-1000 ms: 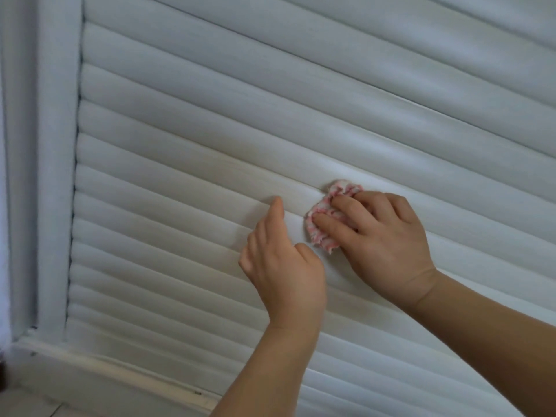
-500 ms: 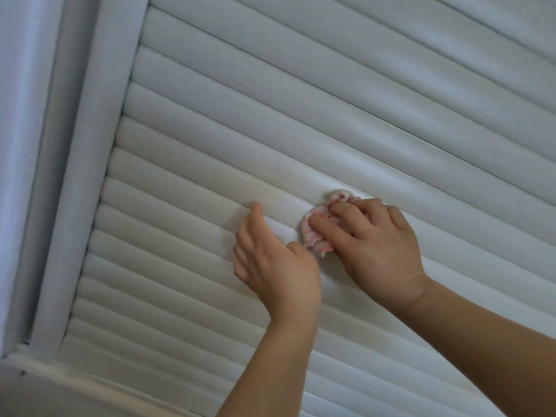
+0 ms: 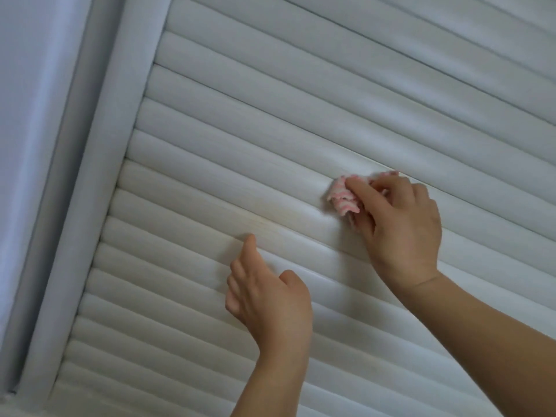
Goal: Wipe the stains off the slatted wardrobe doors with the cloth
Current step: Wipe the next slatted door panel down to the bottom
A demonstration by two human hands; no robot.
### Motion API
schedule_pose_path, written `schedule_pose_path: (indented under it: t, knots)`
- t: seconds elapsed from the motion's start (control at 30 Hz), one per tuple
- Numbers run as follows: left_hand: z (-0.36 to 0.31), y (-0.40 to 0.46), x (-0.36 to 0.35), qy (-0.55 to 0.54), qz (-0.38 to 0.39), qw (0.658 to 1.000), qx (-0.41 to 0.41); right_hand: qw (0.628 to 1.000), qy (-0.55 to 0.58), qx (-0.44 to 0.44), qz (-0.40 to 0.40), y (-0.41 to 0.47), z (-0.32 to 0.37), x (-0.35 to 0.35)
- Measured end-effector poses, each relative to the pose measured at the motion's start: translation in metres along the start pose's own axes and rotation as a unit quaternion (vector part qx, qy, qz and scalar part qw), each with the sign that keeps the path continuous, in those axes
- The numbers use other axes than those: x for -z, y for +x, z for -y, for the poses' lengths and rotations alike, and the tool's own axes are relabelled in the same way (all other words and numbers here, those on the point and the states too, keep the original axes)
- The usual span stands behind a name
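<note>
The white slatted wardrobe door (image 3: 301, 130) fills the view, its slats running diagonally. A faint yellowish stain (image 3: 261, 219) shows on a slat just above my left fingertips. My right hand (image 3: 397, 224) holds a bunched pink-and-white cloth (image 3: 343, 195) under its fingers and presses it against a slat. My left hand (image 3: 267, 293) lies lower and to the left, index finger stretched out and touching a slat, the other fingers loosely curled, holding nothing.
The door's white frame (image 3: 99, 191) runs diagonally down the left side, with a pale wall (image 3: 27, 85) beyond it. A strip of the bottom ledge (image 3: 18, 409) shows at the lower left corner.
My right hand has slid the cloth to the right along the slat, away from my left hand. The camera has tilted and shifted, so the frame lies further right in view.
</note>
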State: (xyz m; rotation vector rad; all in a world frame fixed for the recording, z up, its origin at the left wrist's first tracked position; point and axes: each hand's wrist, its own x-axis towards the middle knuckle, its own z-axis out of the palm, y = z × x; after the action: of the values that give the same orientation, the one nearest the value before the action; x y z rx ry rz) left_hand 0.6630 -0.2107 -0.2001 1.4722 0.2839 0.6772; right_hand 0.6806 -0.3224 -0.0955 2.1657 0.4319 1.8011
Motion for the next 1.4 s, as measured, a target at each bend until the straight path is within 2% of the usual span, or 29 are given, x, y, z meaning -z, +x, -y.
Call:
schedule_pose_path:
  t: [0.1,0.3,0.57,0.8,0.97,1.13,1.23,1.4]
  knots:
    - [-0.002,0.003,0.002,-0.012,0.002,1.000,0.012,1.000,-0.023,0.009,-0.012,0.013,0.021,-0.011]
    - [-0.007,0.008,0.008,-0.024,-0.014,0.999,0.023,0.984,-0.079,0.161,0.009,-0.013,0.026,-0.017]
    - [-0.001,0.025,0.017,-0.047,-0.036,0.997,0.042,0.980,-0.059,0.188,0.006,-0.015,0.040,-0.024]
    - [0.001,0.021,0.018,-0.062,-0.059,0.996,0.039,0.972,0.020,0.233,-0.039,0.019,0.096,-0.043]
    - [-0.001,0.017,0.021,-0.097,-0.064,0.992,0.051,0.957,0.003,0.285,-0.047,0.051,0.134,-0.060]
    - [0.009,0.027,0.019,-0.131,-0.087,0.986,0.048,0.949,-0.015,0.304,-0.084,0.041,0.104,-0.051]
    - [0.014,0.034,0.018,-0.140,-0.072,0.985,0.065,0.959,-0.040,0.277,-0.036,0.009,0.067,-0.032]
    - [0.022,0.036,0.021,-0.084,-0.050,0.992,0.080,0.967,-0.095,0.237,0.024,-0.036,0.023,-0.010]
